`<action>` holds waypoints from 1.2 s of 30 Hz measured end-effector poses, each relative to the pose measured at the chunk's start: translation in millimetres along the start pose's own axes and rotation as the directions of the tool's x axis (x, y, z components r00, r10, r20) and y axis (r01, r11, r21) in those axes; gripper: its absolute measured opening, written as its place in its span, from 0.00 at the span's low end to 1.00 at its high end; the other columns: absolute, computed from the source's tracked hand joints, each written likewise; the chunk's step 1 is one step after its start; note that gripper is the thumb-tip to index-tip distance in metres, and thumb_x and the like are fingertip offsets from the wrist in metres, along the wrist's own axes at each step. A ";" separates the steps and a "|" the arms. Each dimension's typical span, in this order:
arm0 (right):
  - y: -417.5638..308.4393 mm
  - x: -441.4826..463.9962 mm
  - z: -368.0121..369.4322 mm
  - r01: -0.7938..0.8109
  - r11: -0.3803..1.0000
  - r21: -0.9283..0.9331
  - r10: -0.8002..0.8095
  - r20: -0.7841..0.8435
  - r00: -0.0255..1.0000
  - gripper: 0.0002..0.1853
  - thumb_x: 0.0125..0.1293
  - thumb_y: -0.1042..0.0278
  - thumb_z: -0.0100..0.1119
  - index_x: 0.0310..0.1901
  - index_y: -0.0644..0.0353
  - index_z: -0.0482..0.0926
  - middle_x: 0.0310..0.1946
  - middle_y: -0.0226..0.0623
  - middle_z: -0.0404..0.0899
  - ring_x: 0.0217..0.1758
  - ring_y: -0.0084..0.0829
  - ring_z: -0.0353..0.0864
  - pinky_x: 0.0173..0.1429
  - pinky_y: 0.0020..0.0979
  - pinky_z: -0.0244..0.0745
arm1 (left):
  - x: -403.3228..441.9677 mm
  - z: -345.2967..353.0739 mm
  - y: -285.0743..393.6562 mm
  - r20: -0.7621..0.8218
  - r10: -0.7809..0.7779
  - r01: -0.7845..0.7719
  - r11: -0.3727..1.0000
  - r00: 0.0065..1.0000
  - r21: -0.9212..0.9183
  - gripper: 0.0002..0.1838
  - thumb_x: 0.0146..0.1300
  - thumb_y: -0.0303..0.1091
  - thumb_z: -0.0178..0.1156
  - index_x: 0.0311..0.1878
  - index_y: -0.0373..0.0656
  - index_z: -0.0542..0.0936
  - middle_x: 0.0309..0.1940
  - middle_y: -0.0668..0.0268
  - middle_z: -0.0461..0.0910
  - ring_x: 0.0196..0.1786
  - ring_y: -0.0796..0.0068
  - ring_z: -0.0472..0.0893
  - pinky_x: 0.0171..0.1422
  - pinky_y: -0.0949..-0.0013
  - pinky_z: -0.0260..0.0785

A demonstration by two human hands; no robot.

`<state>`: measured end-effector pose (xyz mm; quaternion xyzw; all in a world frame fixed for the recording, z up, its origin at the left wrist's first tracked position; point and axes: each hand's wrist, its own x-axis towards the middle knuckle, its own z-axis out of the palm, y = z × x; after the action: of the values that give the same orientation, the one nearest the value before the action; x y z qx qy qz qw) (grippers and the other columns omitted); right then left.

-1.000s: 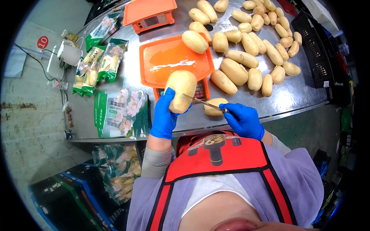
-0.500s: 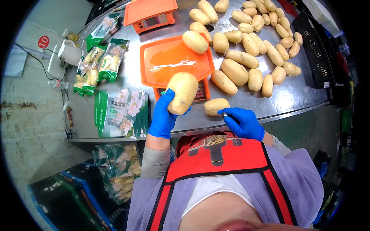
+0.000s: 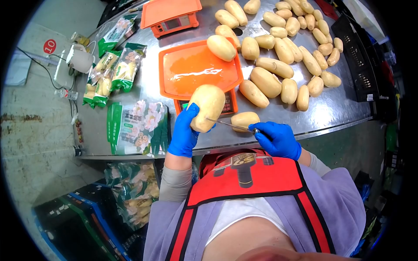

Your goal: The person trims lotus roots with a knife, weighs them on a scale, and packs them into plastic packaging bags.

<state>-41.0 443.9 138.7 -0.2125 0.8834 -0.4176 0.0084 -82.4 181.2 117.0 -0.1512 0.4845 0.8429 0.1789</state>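
Observation:
My left hand (image 3: pixel 185 134), in a blue glove, holds a large pale-yellow root piece (image 3: pixel 209 104) in front of the orange scale (image 3: pixel 174 71). My right hand (image 3: pixel 278 138), also gloved in blue, is closed round the handle of a thin knife (image 3: pixel 228 124). The blade points left, its tip at the lower part of the held piece. A shorter root piece (image 3: pixel 245 118) lies on the metal table just behind the blade. Another piece (image 3: pixel 221 48) rests on the scale's tray at its back right corner.
Several root pieces (image 3: pixel 265 81) cover the right of the metal table (image 3: pixel 313 119), beside a black crate (image 3: pixel 355 61). A second orange scale (image 3: pixel 170 15) stands at the back. Filled bags (image 3: pixel 126 67) and a flat printed bag (image 3: pixel 137 128) lie on the left.
The held root piece has shifted slightly right and toward me, still in my left hand. The knife blade has changed angle slightly, its tip again showing against the piece.

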 end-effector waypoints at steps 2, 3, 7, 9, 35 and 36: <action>0.8 0.0 -0.7 -0.006 1.000 -0.019 0.006 0.004 1.000 0.09 0.62 0.63 0.58 0.42 0.53 0.80 0.29 0.38 0.80 0.30 0.39 0.81 0.32 0.32 0.75 | 0.0 -0.6 -0.6 0.029 -0.002 0.003 1.000 1.000 -0.007 0.36 0.59 0.54 0.57 0.64 0.40 0.64 0.55 0.56 0.73 0.51 0.60 0.78 0.41 0.60 0.75; 1.2 0.0 -0.5 -0.012 1.000 0.001 0.012 0.011 1.000 0.09 0.62 0.63 0.58 0.42 0.53 0.80 0.29 0.38 0.80 0.29 0.39 0.81 0.32 0.32 0.75 | -0.2 0.2 -0.2 0.029 -0.002 0.003 1.000 1.000 -0.007 0.36 0.59 0.54 0.57 0.64 0.40 0.64 0.55 0.56 0.73 0.51 0.60 0.78 0.41 0.60 0.75; 4.1 -2.1 1.6 0.042 0.999 0.026 -0.044 0.049 0.998 0.12 0.60 0.69 0.57 0.46 0.54 0.79 0.29 0.40 0.80 0.28 0.38 0.80 0.33 0.32 0.74 | 3.8 -5.2 -1.6 0.019 0.005 -0.005 1.000 1.000 -0.004 0.36 0.59 0.54 0.56 0.64 0.39 0.64 0.54 0.56 0.74 0.50 0.59 0.78 0.40 0.61 0.75; 2.9 -1.2 1.3 0.024 1.000 0.014 -0.024 0.025 0.999 0.11 0.60 0.67 0.58 0.44 0.53 0.80 0.29 0.39 0.80 0.29 0.39 0.81 0.32 0.32 0.75 | 4.3 -6.0 -1.6 0.043 0.006 -0.006 1.000 0.999 -0.005 0.36 0.59 0.54 0.56 0.64 0.39 0.64 0.54 0.56 0.74 0.50 0.59 0.78 0.39 0.61 0.75; 0.5 2.0 3.1 -0.018 0.998 0.061 0.017 0.026 1.000 0.09 0.62 0.64 0.58 0.43 0.54 0.80 0.30 0.37 0.81 0.30 0.37 0.82 0.34 0.32 0.76 | -3.3 2.5 0.1 0.008 0.001 -0.001 1.000 1.000 -0.006 0.37 0.58 0.54 0.57 0.64 0.39 0.64 0.55 0.56 0.73 0.51 0.60 0.78 0.39 0.62 0.75; 1.2 1.8 4.0 -0.021 0.995 0.093 0.018 0.033 0.999 0.09 0.62 0.64 0.58 0.43 0.53 0.80 0.29 0.37 0.81 0.30 0.37 0.82 0.34 0.32 0.76 | -2.8 1.5 0.0 0.008 0.002 -0.002 1.000 1.000 -0.006 0.37 0.58 0.54 0.57 0.64 0.39 0.64 0.55 0.56 0.73 0.51 0.60 0.78 0.39 0.62 0.75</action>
<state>-42.3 441.0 135.5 -0.2097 0.8648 -0.4548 0.0365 -80.0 182.1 118.9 -0.1480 0.4815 0.8450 0.1795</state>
